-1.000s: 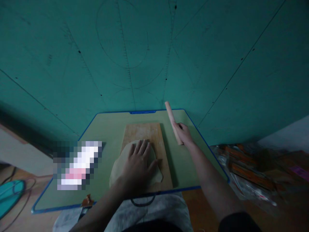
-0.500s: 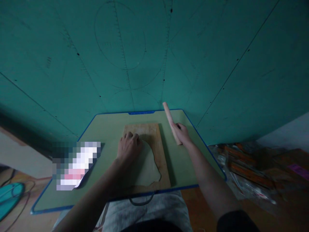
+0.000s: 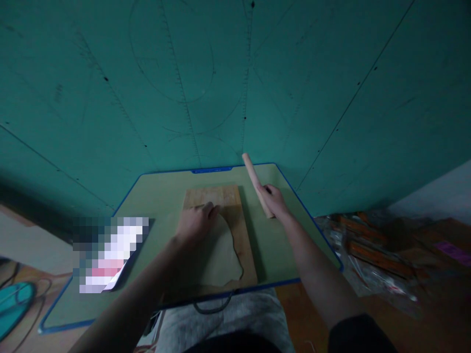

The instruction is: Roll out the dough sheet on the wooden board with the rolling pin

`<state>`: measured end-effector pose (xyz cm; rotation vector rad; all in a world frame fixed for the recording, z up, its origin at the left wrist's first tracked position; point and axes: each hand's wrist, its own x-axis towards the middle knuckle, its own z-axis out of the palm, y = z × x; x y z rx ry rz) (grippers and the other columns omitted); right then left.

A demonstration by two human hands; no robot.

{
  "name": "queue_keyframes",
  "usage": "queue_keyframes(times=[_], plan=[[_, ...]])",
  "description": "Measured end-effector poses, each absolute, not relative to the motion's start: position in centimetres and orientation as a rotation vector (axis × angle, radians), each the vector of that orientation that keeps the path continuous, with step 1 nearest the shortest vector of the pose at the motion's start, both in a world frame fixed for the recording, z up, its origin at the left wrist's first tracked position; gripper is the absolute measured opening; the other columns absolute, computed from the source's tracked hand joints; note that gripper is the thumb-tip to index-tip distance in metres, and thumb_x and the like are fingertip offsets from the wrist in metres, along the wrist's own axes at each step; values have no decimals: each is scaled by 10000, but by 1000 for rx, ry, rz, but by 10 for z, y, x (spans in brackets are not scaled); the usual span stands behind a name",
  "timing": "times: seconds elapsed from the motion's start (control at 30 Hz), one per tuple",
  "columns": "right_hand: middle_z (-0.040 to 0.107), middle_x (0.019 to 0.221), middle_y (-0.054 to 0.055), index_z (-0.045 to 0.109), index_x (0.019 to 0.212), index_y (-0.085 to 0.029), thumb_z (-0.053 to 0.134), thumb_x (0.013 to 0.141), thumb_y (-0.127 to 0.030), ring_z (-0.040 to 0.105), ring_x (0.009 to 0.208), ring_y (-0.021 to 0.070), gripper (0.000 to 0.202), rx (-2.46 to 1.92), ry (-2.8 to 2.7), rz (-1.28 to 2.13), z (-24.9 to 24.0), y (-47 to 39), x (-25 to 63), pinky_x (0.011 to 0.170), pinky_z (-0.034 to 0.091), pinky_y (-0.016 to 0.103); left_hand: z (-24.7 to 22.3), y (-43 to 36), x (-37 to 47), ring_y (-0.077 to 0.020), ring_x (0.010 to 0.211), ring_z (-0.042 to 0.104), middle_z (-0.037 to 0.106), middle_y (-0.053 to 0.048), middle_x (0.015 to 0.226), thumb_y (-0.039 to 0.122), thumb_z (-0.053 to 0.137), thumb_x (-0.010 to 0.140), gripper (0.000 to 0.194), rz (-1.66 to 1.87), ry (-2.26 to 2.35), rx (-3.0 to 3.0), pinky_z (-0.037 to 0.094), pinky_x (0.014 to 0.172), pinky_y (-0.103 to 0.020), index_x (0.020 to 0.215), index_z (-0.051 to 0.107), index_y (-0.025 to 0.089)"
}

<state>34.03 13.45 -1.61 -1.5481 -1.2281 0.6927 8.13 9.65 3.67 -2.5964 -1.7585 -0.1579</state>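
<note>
A flat sheet of rolled dough [image 3: 221, 260] covers the lower part of a wooden cutting board [image 3: 247, 255]. At the far edge of the dough, my left hand [image 3: 196, 221] is closed with curled fingers pinching that edge; the hand and forearm hide the dough's left side. To the right of the board, my right hand [image 3: 274, 200] is wrapped round a wooden rolling pin [image 3: 252, 175]. The pin is tilted, its far end pointing up toward the wall and its near end close to the table.
A small folding table [image 3: 287, 245] with a blue rim carries the board. A phone-like object [image 3: 119, 245], blurred by pixels, lies at its left. The green wall [image 3: 221, 98] rises behind the table. Plastic-wrapped items [image 3: 368, 250] lie on the floor at right.
The whole view has shifted slightly. My left fingers have curled further over the dough's far edge. The right hand still holds the rolling pin in about the same place.
</note>
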Motion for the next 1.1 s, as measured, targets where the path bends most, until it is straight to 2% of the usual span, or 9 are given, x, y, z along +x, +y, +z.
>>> queue_keyframes(times=[0.17,0.3,0.37,0.5,0.63,0.7,0.83,0.97,1.1], plan=[[516,581,-22,482,586,-249,512,682,-823,492,631,170,583,-1558,-1225,669,-15,134,340,573,335,284,57,110,100,-243,806,708,734,-87,843,434,429,1022,347,-166,-1479,-2781,486,709,-317,955,660,185],[527,594,-16,492,600,-247,501,693,-834,500,637,173,594,-1561,-1230,669,-14,134,342,573,346,283,54,88,110,-269,1094,660,703,-130,1150,341,468,1007,272,-377,-1381,-2755,508,918,-391,1147,625,169],[521,594,-15,489,602,-248,502,694,-841,499,635,173,600,-1561,-1230,675,-15,135,343,565,345,282,41,54,109,-307,1184,623,662,-153,1272,356,508,981,318,-332,-1358,-2760,505,974,-448,1211,614,162],[505,595,-16,479,591,-250,518,676,-860,490,636,172,617,-1561,-1228,678,-17,136,343,563,343,283,8,-16,100,-402,1365,491,525,-228,1475,506,609,906,685,-331,-1237,-2811,445,1090,-562,1433,467,92],[507,595,-13,479,589,-251,519,660,-877,490,632,174,632,-1568,-1229,676,-19,136,343,562,348,286,-9,-35,95,-429,1369,489,509,-226,1494,444,574,945,612,-372,-1110,-2774,462,1065,-627,1434,474,89],[509,589,-13,484,596,-250,513,662,-882,494,627,176,636,-1572,-1231,677,-19,135,343,559,354,285,-10,-32,94,-407,1356,512,531,-207,1480,358,549,967,526,-408,-1011,-2791,478,1058,-621,1419,493,95],[531,602,-9,502,620,-245,504,675,-874,508,629,183,632,-1568,-1255,682,-17,133,344,559,365,288,-4,-29,87,-300,1372,521,539,-164,1481,228,484,988,447,-461,-943,-2903,477,1112,-522,1421,497,114],[516,611,-17,517,620,-243,565,666,-806,485,647,180,568,-1535,-1346,698,-11,127,343,576,361,286,0,-34,63,-297,1416,467,493,-160,1519,339,547,967,551,-462,-967,-2956,479,1120,-506,1466,454,124],[503,603,-23,542,624,-239,598,685,-701,476,635,178,469,-1502,-1466,723,-8,120,340,568,345,285,-11,-32,18,-299,1421,457,461,-163,1542,426,517,989,630,-495,-1255,-2744,490,1113,-470,1526,379,129]])
